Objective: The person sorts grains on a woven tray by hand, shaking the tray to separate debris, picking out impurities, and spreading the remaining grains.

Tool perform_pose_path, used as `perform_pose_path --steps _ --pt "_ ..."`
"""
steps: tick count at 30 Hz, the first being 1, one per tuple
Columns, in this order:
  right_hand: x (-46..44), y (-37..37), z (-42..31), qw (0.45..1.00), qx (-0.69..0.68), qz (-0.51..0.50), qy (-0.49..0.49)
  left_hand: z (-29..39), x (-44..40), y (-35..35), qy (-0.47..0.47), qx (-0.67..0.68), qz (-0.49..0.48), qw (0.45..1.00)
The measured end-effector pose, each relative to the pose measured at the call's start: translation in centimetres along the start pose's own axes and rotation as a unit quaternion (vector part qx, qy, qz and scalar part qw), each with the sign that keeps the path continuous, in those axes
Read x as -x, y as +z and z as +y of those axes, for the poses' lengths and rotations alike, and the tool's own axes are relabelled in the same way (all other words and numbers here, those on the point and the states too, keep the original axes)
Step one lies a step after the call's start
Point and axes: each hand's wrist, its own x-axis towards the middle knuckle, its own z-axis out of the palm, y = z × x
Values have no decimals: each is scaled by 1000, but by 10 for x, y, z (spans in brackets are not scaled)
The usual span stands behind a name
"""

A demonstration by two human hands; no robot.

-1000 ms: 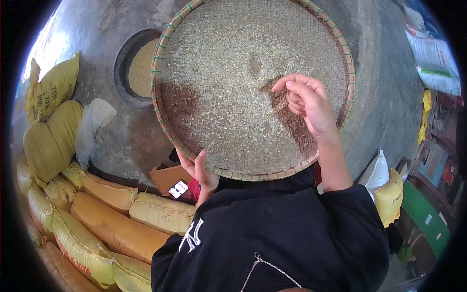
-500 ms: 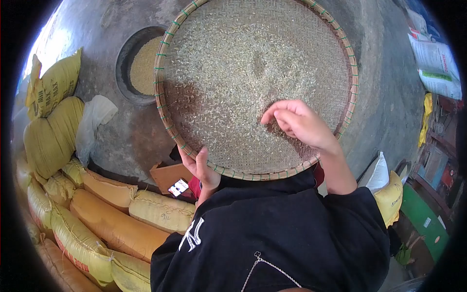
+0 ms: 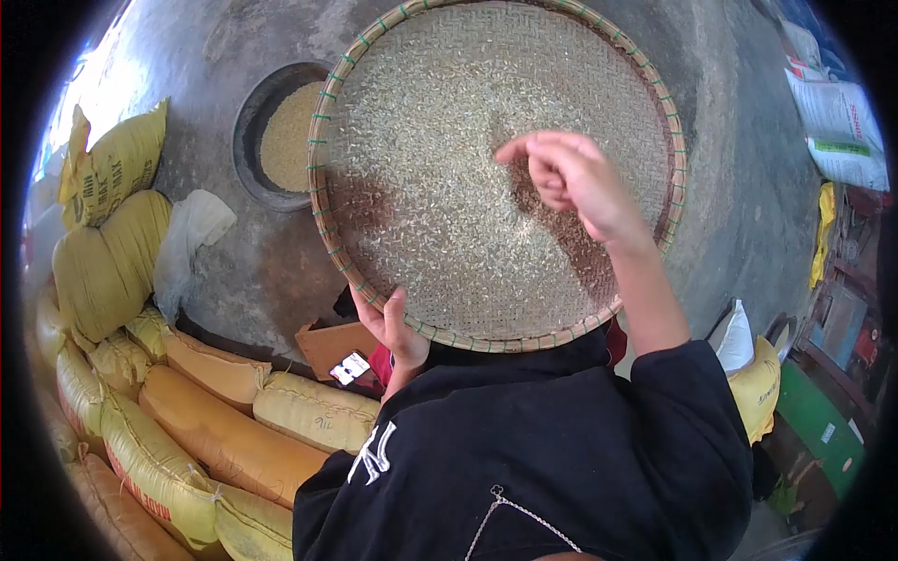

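Observation:
A round woven bamboo winnowing tray (image 3: pixel 679 154), its rim bound with green ties, spreads in front of my body. Pale grain (image 3: pixel 421 140) lies scattered thinly over its weave. At the tray's near left edge, my left hand (image 3: pixel 400 335) grips the rim, thumb on top and fingers underneath. My right hand (image 3: pixel 578 182) is over the middle of the grain, index finger and thumb brought together and the other fingers curled. Whatever sits between those fingertips is too small to make out.
A dark basin (image 3: pixel 248 140) of yellowish grain stands on the concrete floor to the left. Full yellow sacks (image 3: pixel 224 425) are stacked at lower left, near a lit phone (image 3: pixel 349 367) on a brown box. More sacks (image 3: pixel 756 388) and a green board (image 3: pixel 814 421) are at right.
My right hand has moved up and slightly left over the grain, toward the tray's middle. The left hand keeps its hold on the rim. The view has shifted slightly.

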Motion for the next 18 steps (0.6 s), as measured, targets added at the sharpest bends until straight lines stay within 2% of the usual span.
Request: perform_pose_path --steps 3,4,6,7,8,11,12,14,18 --pt "6 -5 10 989 83 -88 89 -2 0 -2 -2 -1 10 1000" --pt "10 -6 12 988 84 -89 89 -3 0 -3 -8 5 11 1000" --pt "15 -9 14 969 119 -191 102 -2 0 -4 -10 5 6 1000" --pt "16 -10 9 961 117 -206 145 -1 -1 -4 -11 4 1 1000" --pt "14 -11 1 960 118 -206 145 -1 -1 -3 -11 5 2 1000" --pt "-6 -14 -12 975 187 -113 -45 -1 -2 -1 -17 10 3 1000" --pt "-15 -14 -18 975 187 -113 -44 -1 -2 -2 -16 11 5 1000" --pt "-33 -13 -34 966 234 12 -111 -2 -2 -3 -14 13 7 1000" --pt "-61 -21 -35 963 235 24 -133 -3 -1 -4 -5 9 14 1000"
